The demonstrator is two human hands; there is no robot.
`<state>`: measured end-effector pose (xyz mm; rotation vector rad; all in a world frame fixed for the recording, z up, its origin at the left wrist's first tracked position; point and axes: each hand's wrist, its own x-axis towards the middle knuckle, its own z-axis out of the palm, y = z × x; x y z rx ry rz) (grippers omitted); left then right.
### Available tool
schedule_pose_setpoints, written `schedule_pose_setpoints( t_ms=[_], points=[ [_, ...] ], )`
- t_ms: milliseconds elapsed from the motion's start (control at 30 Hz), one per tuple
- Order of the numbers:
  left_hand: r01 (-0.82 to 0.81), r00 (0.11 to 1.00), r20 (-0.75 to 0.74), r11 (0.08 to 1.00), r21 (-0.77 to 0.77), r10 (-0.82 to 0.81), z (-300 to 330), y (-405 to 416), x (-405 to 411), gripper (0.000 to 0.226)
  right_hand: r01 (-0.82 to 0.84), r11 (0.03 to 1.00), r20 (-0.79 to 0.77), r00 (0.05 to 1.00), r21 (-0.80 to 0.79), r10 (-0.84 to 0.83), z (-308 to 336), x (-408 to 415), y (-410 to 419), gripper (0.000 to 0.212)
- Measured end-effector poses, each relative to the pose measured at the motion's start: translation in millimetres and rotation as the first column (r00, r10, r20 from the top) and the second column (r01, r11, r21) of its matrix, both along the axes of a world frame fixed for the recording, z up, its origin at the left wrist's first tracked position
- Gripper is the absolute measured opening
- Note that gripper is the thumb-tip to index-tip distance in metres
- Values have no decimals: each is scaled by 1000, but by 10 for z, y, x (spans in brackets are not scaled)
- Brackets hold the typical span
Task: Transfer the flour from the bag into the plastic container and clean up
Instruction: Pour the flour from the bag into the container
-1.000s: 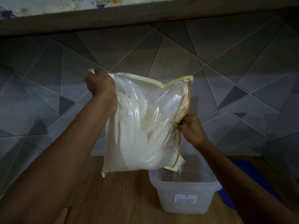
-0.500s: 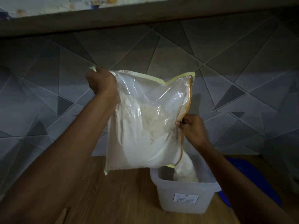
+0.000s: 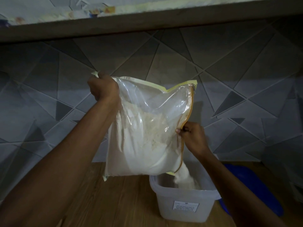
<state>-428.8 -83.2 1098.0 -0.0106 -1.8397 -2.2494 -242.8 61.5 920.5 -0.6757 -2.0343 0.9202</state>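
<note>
Flour [image 3: 144,145] fills the lower half of a clear plastic bag [image 3: 147,112] that is held in the air above the wooden counter [image 3: 114,202], turned so that its orange zip edge [image 3: 188,112] runs down the right side. The left hand [image 3: 103,87] is closed in a fist around the bag's upper left corner, where a pale yellow strip sticks out above the knuckles. The right hand [image 3: 191,136] pinches the zip edge about halfway down, its fingers [image 3: 178,131] shut on the plastic. At the bag's lower right corner the opening gapes, and a white stream [image 3: 183,174] of flour falls from it into the plastic container [image 3: 185,205], which stands on the counter directly below that corner. The container is translucent, open at the top, with a small white label [image 3: 186,208] on its near wall; a little heap of flour lies inside against its far right side. A blue lid [image 3: 262,185] lies flat on the counter just to the right of the container, partly hidden by the right forearm. Behind the bag rises a wall of grey tiles [image 3: 65,95] with angular lines, and a shelf edge [image 3: 147,23] crosses above it.
</note>
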Motion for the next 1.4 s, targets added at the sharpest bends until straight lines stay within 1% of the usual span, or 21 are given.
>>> schedule_pose_setpoints(
  t_ms=[67,100,167,233,333,467,567,633,733,833,900,933,1033,1133,1200,1300,1400],
  points=[
    [-21,1000,-15,995,-94,20,-10,-15,21,39,-19,1000,17,1000,9,19,1,-7,1,4],
    [-22,1000,-20,994,-111,20,-19,-20,27,39,-36,999,28,999,9,36,1,-11,0,3],
    [-24,999,-30,993,-118,21,-30,-12,25,39,-40,999,13,999,5,40,5,-13,-2,7],
    [-17,999,-37,992,-122,12,-19,-3,43,38,-3,1000,-18,1000,15,4,-4,-8,-18,4],
    [-20,999,-53,991,-130,13,-16,17,62,38,7,1000,4,1000,27,-7,-47,-14,-20,4],
    [2,998,-58,992,-126,-10,-9,47,86,38,83,996,7,997,16,-83,-82,-25,1,13],
    [-1,997,-73,991,-131,-9,-7,69,93,38,64,998,7,998,9,-65,-73,10,-25,12],
    [1,997,-80,992,-127,-12,-7,83,93,38,73,997,3,997,-1,-73,-59,33,-39,15],
    [4,997,-82,992,-125,-14,-8,101,111,38,24,1000,49,999,-4,-24,-37,50,-11,19],
    [15,997,-68,990,-139,-24,7,100,135,39,36,999,14,999,-31,-35,-39,50,13,17],
    [3,997,-75,989,-150,-14,12,92,147,39,23,1000,38,999,-10,-22,-27,41,-2,27],
    [-2,997,-76,989,-151,-10,13,88,155,39,12,1000,55,998,-10,-12,-24,31,-12,29],
    [4,998,-66,988,-156,-15,15,74,171,39,44,999,15,999,-4,-44,-41,19,11,14],
    [6,998,-67,988,-152,-17,14,58,170,39,38,999,25,999,17,-38,-41,40,1,13],
    [-6,998,-70,986,-164,-5,21,57,161,40,42,999,10,999,4,-42,-46,44,-9,12],
    [-2,998,-70,986,-168,-10,28,68,169,40,49,998,-4,999,31,-49,-42,49,-20,19],
    [8,997,-70,989,-147,-19,50,90,158,39,44,999,-19,999,4,-43,-34,62,-34,14]
  ],
)
